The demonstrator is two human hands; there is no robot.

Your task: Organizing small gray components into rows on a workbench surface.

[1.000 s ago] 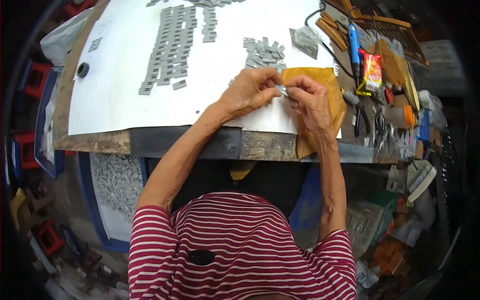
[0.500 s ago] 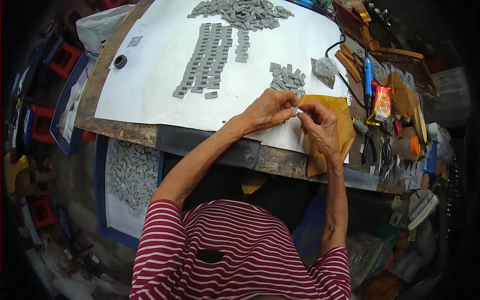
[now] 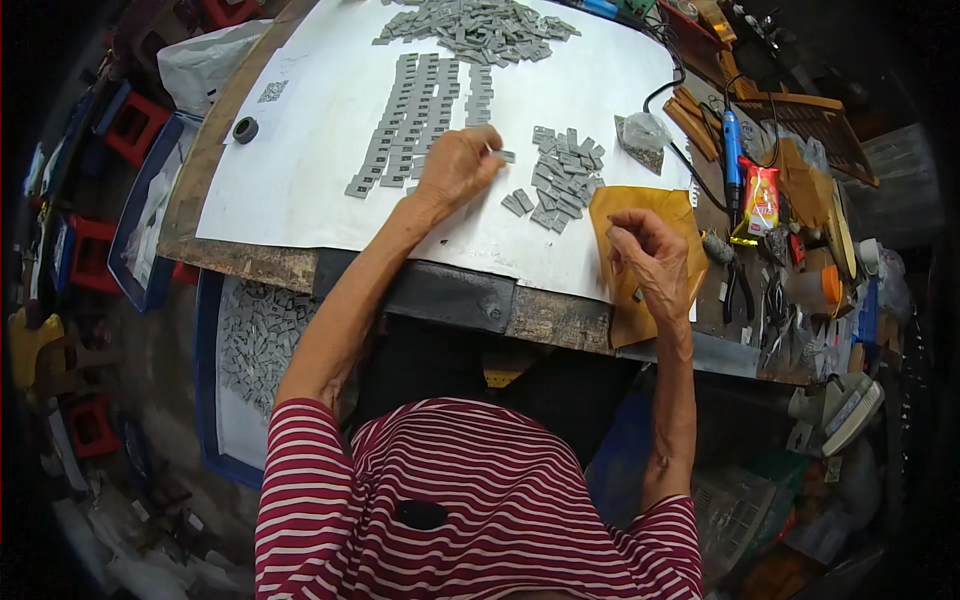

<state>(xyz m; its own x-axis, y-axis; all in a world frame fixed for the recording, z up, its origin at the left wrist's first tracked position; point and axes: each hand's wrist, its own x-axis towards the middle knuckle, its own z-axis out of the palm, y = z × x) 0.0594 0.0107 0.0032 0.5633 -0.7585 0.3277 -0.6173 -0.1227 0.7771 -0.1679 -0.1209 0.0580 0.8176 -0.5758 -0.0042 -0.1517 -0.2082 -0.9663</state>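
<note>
Over the white sheet (image 3: 310,180), my left hand (image 3: 458,172) pinches a small flat grey rectangular piece (image 3: 507,157) at its fingertips. It is beside the lower end of the rows of overlapping grey pieces (image 3: 408,110), hiding part of them. My right hand (image 3: 655,258) hovers above the brown paper (image 3: 622,318) with thumb and fingers curled together. Whatever may be between those fingertips is too small to make out. Between the hands lies a loose cluster of grey pieces (image 3: 562,175).
A large heap of grey pieces (image 3: 480,30) lies at the far side. Toward the right are a small bag (image 3: 643,140), a blue pen-like tool (image 3: 733,150), a red packet (image 3: 760,200) and pliers (image 3: 738,295). A blue-rimmed tray (image 3: 208,380) of pieces sits below the table's front edge.
My left hand has moved left and away from me with a grey piece, parting from my right hand. The cluster it covered now shows. My right hand has shifted slightly.
</note>
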